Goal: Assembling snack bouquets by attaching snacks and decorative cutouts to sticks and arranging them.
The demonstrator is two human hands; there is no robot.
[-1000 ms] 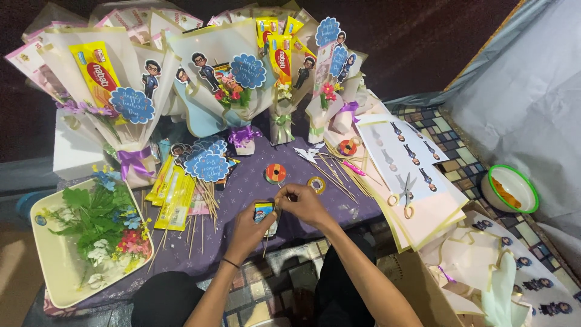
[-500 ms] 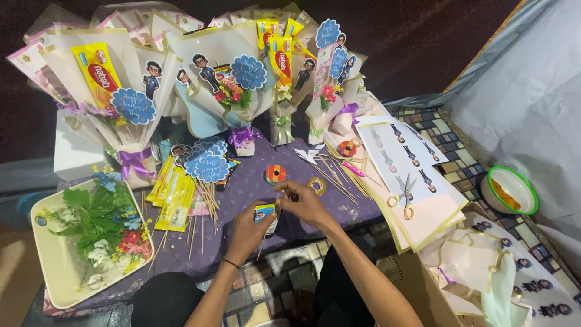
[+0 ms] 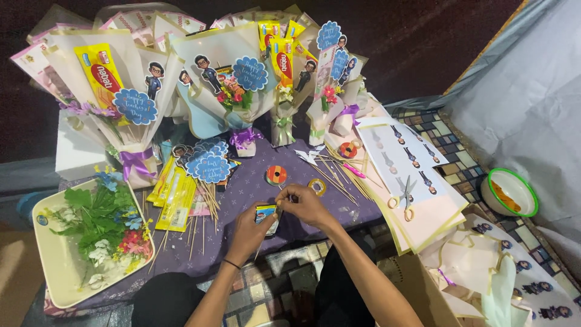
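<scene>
My left hand (image 3: 249, 231) grips a small blue snack packet (image 3: 266, 213) over the front of the purple table (image 3: 242, 191). My right hand (image 3: 307, 206) pinches at the packet's top edge, beside a thin wooden skewer; whether it holds the skewer I cannot tell. An orange ribbon spool (image 3: 276, 175) and a clear tape roll (image 3: 316, 186) lie just beyond my fingers. More skewers (image 3: 333, 172) are scattered to the right.
Several paper-wrapped bouquets (image 3: 239, 85) with yellow snack packs and blue tags stand along the back. A cream tray of artificial flowers (image 3: 91, 233) sits at left. Yellow packets (image 3: 175, 197), scissors (image 3: 407, 197) on printed sheets, and a green-rimmed bowl (image 3: 509, 194) are nearby.
</scene>
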